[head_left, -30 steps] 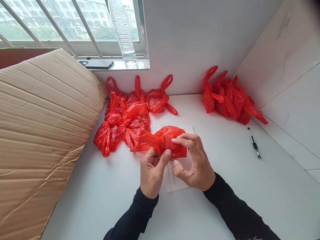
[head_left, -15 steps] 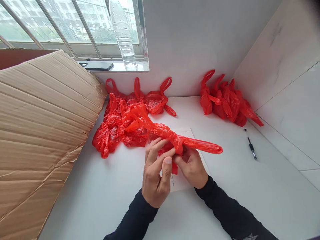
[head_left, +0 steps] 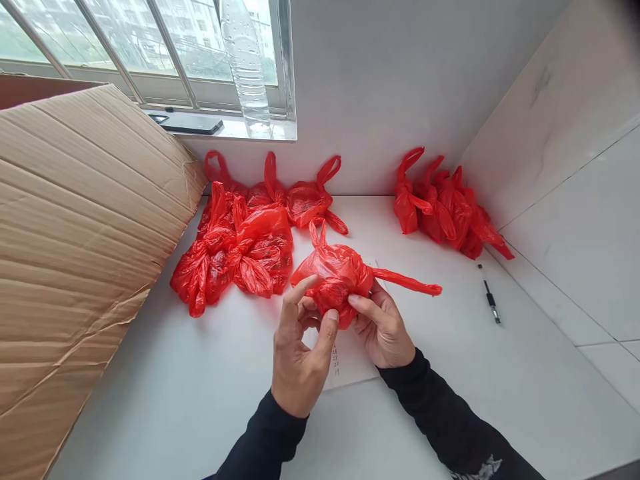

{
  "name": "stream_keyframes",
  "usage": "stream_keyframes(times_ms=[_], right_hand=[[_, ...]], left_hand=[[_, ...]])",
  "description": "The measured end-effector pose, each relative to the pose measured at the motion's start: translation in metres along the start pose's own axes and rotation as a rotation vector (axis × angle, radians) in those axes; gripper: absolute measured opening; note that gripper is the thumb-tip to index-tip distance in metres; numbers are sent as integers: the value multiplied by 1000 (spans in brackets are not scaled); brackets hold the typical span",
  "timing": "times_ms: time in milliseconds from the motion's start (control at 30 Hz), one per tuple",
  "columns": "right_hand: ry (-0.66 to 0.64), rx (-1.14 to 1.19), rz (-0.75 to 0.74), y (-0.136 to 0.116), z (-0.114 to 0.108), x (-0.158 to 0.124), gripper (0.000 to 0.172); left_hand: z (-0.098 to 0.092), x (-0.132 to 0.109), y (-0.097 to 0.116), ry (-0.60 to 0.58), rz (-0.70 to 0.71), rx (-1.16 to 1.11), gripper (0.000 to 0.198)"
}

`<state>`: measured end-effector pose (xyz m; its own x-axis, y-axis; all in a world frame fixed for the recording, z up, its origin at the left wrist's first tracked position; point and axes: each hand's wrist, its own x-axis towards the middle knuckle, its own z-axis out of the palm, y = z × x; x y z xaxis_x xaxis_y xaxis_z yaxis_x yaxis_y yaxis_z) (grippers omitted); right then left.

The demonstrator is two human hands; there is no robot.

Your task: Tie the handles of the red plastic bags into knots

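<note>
Two black-sleeved arms reach over a white bench (head_left: 450,400), where a person works a red plastic bag (head_left: 337,275) just above a sheet of paper (head_left: 353,363) bearing a handwritten column of figures. The left hand (head_left: 299,357) stands with its fingers (head_left: 306,285) loosely spread, the index tip touching the near side of the bundle and the thumb raised clear of it. The right hand (head_left: 386,328) cups the bag from below and behind, thumb pressed against the crumpled plastic. The bag is gathered into a tight ball, with one twisted handle (head_left: 407,283) jutting to the right and a shorter loop (head_left: 316,233) standing up at the back. The step in hand appears to be the knotting of the bag on itself. Any further tightening would call for a firm pinch on the free handle while the other hand steadies the ball. Behind and to the left lies a heap of knotted bags (head_left: 235,257), close against a large cardboard box (head_left: 75,253). A pen (head_left: 489,300) lies on the bench to the right. Further back, more red bags (head_left: 305,197) line the wall, and a separate cluster of bags (head_left: 445,210) sits in the far corner. On the window sill above are a dark phone (head_left: 187,123) and a clear plastic bottle (head_left: 247,73).
</note>
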<state>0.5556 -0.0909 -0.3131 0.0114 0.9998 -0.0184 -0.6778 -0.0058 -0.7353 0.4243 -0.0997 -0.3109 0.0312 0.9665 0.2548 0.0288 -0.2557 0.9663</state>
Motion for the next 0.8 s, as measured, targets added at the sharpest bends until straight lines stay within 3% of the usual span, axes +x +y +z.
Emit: stream_keyframes(times_ms=[167, 433, 533, 600, 700, 800], right_hand=[[15, -39, 14, -2, -4, 2, 21], [56, -293, -103, -6, -12, 6, 20], [40, -386, -163, -10, -16, 5, 17], [5, -429, -167, -14, -17, 4, 16], [-57, -475, -163, -20, -15, 2, 16], [-100, -494, -138, -23, -14, 0, 17]], left_hand=[[0, 1, -4, 8, -46, -63, 36], [-9, 2, -1, -10, -84, -2, 26], [-12, 4, 1, 119, 21, 140, 20], [-13, 6, 3, 169, 159, 237, 32], [-13, 8, 6, 106, 305, 420, 40], [-12, 8, 7, 40, 330, 489, 23]])
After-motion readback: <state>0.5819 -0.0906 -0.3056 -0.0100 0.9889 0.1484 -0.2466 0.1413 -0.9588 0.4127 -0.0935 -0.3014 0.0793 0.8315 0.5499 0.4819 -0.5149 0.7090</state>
